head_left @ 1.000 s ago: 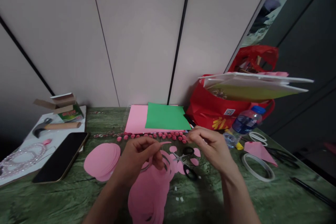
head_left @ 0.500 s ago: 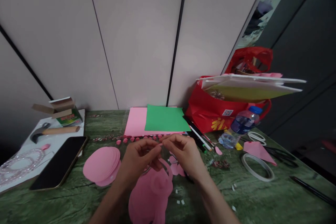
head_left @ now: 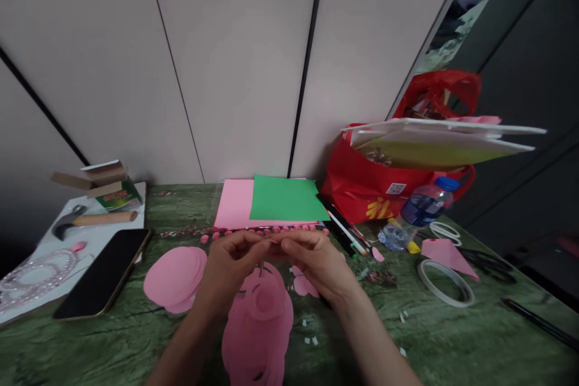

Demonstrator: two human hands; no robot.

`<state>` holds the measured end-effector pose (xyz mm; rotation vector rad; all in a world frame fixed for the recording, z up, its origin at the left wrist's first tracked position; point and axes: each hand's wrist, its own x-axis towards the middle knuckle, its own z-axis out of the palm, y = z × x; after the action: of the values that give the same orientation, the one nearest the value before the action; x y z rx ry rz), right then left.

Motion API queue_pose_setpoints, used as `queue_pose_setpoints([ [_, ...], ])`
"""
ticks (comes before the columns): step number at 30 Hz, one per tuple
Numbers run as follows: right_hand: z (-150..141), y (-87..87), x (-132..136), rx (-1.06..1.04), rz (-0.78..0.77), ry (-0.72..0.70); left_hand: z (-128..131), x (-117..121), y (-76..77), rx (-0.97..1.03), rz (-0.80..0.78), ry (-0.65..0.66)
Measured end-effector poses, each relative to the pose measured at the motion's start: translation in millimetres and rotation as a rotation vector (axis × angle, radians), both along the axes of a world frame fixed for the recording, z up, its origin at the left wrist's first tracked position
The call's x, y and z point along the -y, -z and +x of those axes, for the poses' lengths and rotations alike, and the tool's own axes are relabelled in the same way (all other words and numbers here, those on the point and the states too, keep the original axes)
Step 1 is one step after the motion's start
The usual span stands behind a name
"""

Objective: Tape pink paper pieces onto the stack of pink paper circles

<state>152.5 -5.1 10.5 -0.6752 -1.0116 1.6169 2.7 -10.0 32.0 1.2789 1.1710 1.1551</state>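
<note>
My left hand and my right hand meet in the middle of the view, thumbs against forefingers. Between their fingertips is a small piece of pink paper, mostly covered by the fingers. Beneath them lies a heap of pink paper cutouts with curled strips. A stack of round pink paper pieces sits left of my left wrist. Small pink paper petals lie by my right hand, partly hidden. Behind my fingers runs a row of little pink paper bits.
Green paper overlaps pink sheets at the back. To the left are a phone, hammer and beads. On the right stand a red bag and bottle, with a tape roll and scissors nearby.
Both hands have flattened, their fingertips still together. The pink paper loop that showed below my fingers now appears lower, over the heap. The view has shifted slightly.
</note>
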Motion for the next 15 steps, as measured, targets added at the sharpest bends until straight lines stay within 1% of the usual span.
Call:
queue_pose_setpoints([
  [3,-0.9,4.1,-0.9,0.012,-0.020,0.013,-0.3,0.4,-0.6,-0.013,0.013,0.006],
  [6,-1.6,5.5,-1.8,0.026,0.005,0.028,0.2,0.2,-0.2,-0.033,0.042,0.023],
  [10,-1.0,4.5,-2.2,0.056,0.043,0.050,1.7,-0.1,0.7,-0.058,0.075,0.027],
  [15,-0.2,2.7,-1.5,0.144,0.035,0.092,3.4,0.2,0.7,-0.088,0.084,0.016],
])
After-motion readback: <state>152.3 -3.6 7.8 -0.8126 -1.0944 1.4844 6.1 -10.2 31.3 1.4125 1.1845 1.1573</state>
